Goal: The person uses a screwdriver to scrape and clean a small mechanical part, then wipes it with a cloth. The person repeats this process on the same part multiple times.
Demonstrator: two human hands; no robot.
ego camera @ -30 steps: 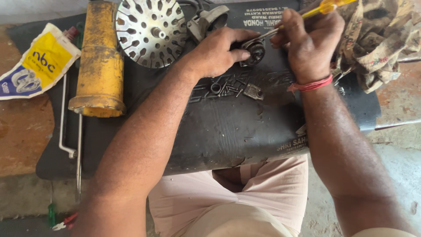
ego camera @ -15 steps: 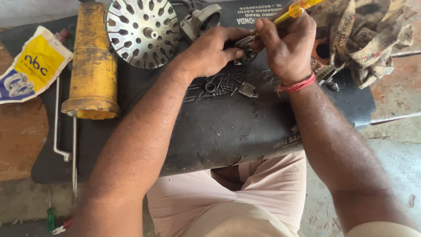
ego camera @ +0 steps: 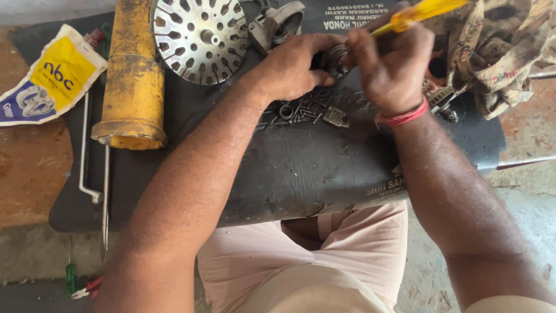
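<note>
In the head view, the left hand point(ego camera: 292, 66) gripped a small dark round part point(ego camera: 332, 59) on the black mat point(ego camera: 301, 168), while the right hand point(ego camera: 394, 66) clasped a yellow-handled screwdriver point(ego camera: 420, 13) against it. A slip could jab the fingers or scatter the loose screws point(ego camera: 301, 110) just below.

bare black mat point(ego camera: 301, 174) in front, yellow cylinder point(ego camera: 132, 75) blocking left

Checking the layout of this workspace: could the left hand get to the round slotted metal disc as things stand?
Probably yes. The slotted metal disc lies uncovered on the black mat, just beside the left hand, with nothing between. But that hand is gripping a small dark part.
</note>
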